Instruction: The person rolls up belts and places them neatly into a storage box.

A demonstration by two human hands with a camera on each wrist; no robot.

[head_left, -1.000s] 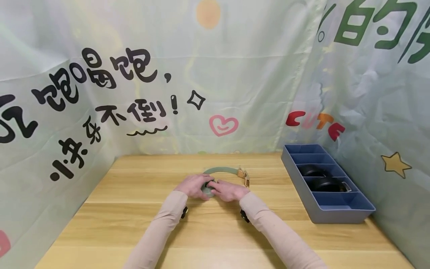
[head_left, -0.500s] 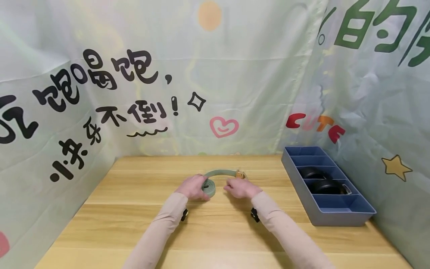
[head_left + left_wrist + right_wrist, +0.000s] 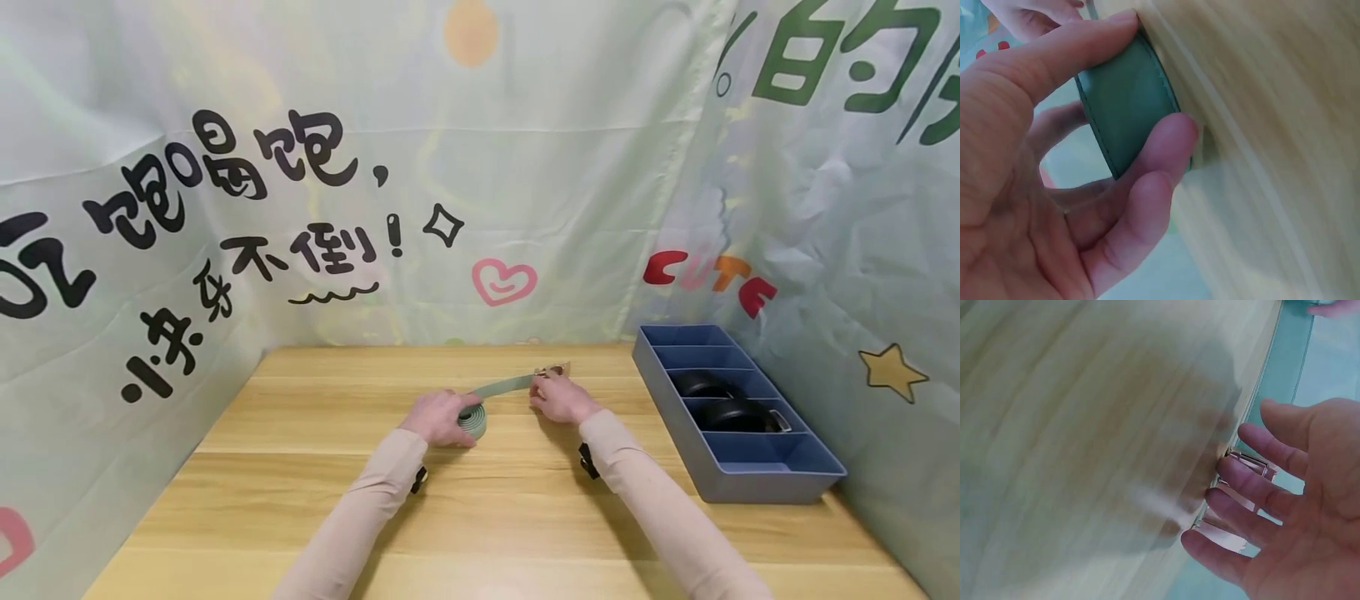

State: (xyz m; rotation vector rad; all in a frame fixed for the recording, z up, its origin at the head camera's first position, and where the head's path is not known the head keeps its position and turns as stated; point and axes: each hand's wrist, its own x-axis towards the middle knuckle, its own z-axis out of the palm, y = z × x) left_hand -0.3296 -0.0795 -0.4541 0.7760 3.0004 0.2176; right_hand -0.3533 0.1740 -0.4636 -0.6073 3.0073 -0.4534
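Observation:
A green belt stands on edge on the table, part of it wound into a roll [image 3: 472, 422]. My left hand [image 3: 442, 417] grips this roll at its left side; in the left wrist view, thumb and fingers hold the green band [image 3: 1125, 103] between them. From the roll a loose strap [image 3: 506, 386] runs right to the gold buckle [image 3: 1250, 464]. Beside that buckle is my right hand [image 3: 562, 398], its fingers loosely extended and touching or nearly touching the metal. In the right wrist view the metal parts show behind the fingers [image 3: 1260, 487], partly hidden by them.
A blue-grey divided box [image 3: 750, 487] stands on the right of the wooden table [image 3: 300, 500]. Black rolled belts [image 3: 735, 414] lie in two of its compartments. Printed cloth [image 3: 375, 317] hangs behind and along both sides.
My right hand has left the roll and moved right and away to the buckle end. The loose strap has become straighter, its buckle end pushed back. The left hand keeps its hold on the roll.

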